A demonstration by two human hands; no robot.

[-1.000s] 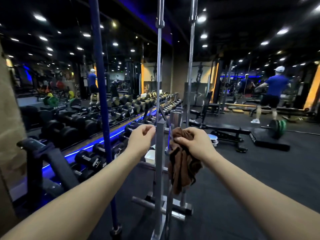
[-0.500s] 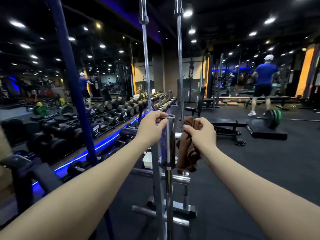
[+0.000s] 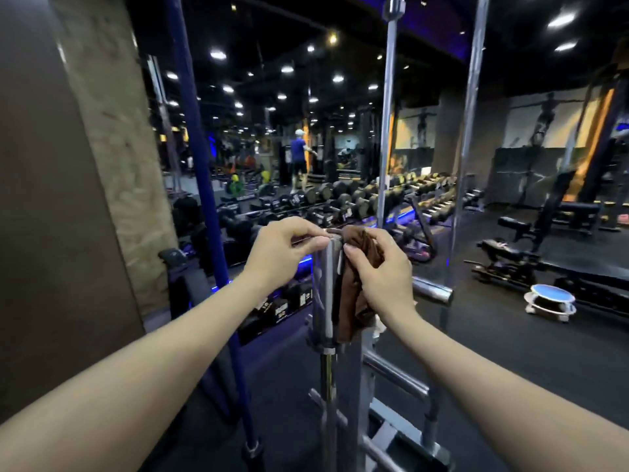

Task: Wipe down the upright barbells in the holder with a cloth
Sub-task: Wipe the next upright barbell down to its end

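A short chrome barbell stands upright in the steel holder [image 3: 401,379], its thick sleeve [image 3: 326,287] at chest height. My left hand [image 3: 284,255] pinches the top rim of that sleeve with curled fingers. My right hand [image 3: 377,277] grips a brown cloth [image 3: 354,301] and holds it against the sleeve's right side, the cloth hanging down along it. Two taller chrome barbells [image 3: 386,131] [image 3: 471,107] rise behind, and a blue bar [image 3: 200,165] stands to the left.
A concrete pillar [image 3: 68,148] fills the left. A long dumbbell rack [image 3: 340,199] lit blue runs behind the holder. Benches [image 3: 517,247] and a small round white and blue stool [image 3: 549,301] stand on the dark floor at right. A person [image 3: 299,158] shows in the mirror far back.
The view has swung left and closer to the holder. My hands have stayed on the sleeve top, the left now pinching its rim and the right pressing the cloth to its side.
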